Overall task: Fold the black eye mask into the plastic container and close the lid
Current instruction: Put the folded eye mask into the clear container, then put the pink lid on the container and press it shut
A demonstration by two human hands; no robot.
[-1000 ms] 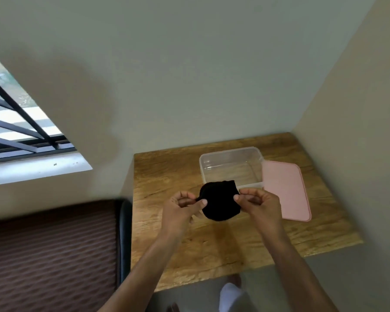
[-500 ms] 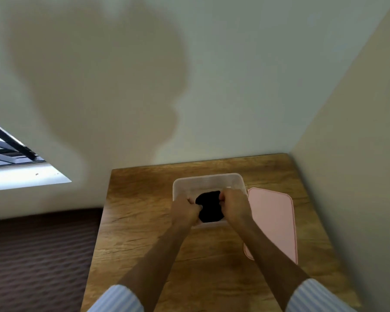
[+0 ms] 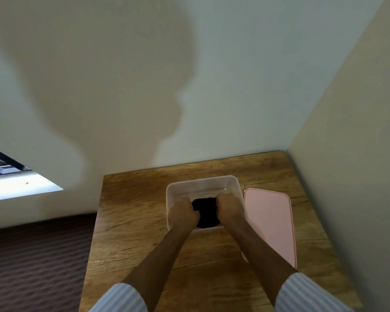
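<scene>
The folded black eye mask (image 3: 205,211) lies inside the clear plastic container (image 3: 198,184), which stands on the wooden table (image 3: 135,224). Both my hands reach down into the container. My left hand (image 3: 182,213) grips the mask's left side and my right hand (image 3: 229,209) grips its right side, fingers curled. The pink lid (image 3: 269,224) lies flat on the table just right of the container, apart from it.
The table sits in a corner, with a wall behind it and another wall along its right edge. A dark ribbed surface (image 3: 36,260) lies to the left of the table. A window opening (image 3: 14,179) is at the far left.
My hands carried the folded mask from above the table's middle forward and down into the container. The camera moved closer over the table.
</scene>
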